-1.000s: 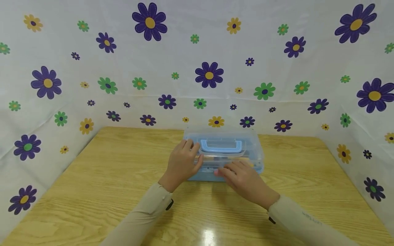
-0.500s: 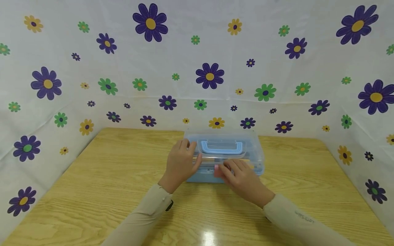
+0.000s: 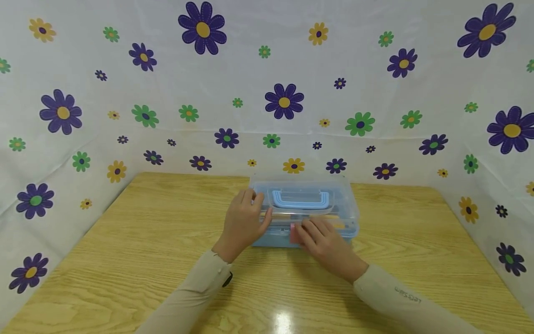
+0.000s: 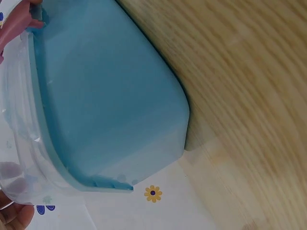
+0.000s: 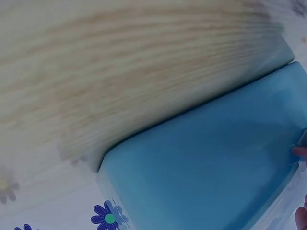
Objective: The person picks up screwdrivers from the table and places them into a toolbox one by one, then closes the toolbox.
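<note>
A light-blue storage box point(image 3: 348, 229) with a clear lid point(image 3: 344, 202) and a flat blue handle point(image 3: 302, 199) stands at the middle back of the wooden table point(image 3: 137, 241). My left hand point(image 3: 244, 220) grips the box's left end, fingers over the lid and thumb at the front edge. My right hand point(image 3: 321, 241) is at the front middle, with fingers on the lid's rim and the thumb pressed against the latch area. The left wrist view shows the box's blue base point(image 4: 110, 96) and fingertips point(image 4: 33, 12) at the rim. The right wrist view shows the base point(image 5: 216, 163) close up.
White sheets printed with flowers point(image 3: 283, 99) wall the table in at the back and both sides. The box sits near the back wall. Bare wood lies to the left, right and front of the box.
My right hand has slid slightly left and closer to the box front, its thumb now against the latch area. The left hand and box have stayed put.
</note>
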A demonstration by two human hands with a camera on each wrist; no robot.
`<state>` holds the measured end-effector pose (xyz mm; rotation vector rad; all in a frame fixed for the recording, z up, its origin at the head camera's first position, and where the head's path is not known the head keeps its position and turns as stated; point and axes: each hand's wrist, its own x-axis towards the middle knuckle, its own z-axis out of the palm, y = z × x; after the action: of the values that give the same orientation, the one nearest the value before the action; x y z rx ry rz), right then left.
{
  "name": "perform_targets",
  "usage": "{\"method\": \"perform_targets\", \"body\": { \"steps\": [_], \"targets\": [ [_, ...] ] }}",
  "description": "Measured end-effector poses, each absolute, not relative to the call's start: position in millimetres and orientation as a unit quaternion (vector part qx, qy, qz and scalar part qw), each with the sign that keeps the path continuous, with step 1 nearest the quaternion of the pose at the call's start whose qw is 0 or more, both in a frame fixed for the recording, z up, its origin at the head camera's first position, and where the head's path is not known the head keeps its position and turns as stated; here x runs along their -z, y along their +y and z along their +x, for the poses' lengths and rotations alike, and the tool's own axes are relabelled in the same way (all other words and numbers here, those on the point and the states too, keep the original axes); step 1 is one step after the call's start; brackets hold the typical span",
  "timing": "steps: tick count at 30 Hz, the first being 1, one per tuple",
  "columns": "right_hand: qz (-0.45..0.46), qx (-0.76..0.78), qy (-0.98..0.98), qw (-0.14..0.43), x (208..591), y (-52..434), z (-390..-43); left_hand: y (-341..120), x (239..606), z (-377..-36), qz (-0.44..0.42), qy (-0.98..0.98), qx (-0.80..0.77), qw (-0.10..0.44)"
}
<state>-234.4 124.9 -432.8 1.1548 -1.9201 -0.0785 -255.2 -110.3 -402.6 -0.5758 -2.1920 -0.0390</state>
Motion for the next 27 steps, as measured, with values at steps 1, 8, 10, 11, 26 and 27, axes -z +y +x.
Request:
{"method": "perform_targets", "body": {
  "steps": [1, 8, 10, 11, 26, 27],
  "targets": [
    [0.464, 0.035, -0.773, 0.432, 433.3, 125.0, -234.1, -110.5, 402.7, -255.3, -0.23, -0.876, 0.016, 0.423],
    [0.47, 0.04, -0.781, 0.409, 436.8, 124.4, -232.9, -110.9, 402.3, -254.6, -0.231, -0.872, 0.01, 0.43],
    [0.469, 0.038, -0.781, 0.41, 437.7, 123.2, -233.0, -110.8, 401.9, -253.9, -0.233, -0.87, 0.011, 0.435],
    [0.469, 0.037, -0.781, 0.41, 438.1, 122.5, -233.1, -110.6, 401.8, -253.7, -0.234, -0.869, 0.012, 0.435],
    [0.455, 0.083, -0.791, 0.4, 435.3, 118.1, -231.2, -107.5, 400.3, -253.1, -0.234, -0.873, 0.013, 0.429],
    [0.454, 0.084, -0.792, 0.399, 435.1, 117.9, -231.1, -107.3, 400.0, -253.1, -0.233, -0.873, 0.013, 0.429]
  ]
}}
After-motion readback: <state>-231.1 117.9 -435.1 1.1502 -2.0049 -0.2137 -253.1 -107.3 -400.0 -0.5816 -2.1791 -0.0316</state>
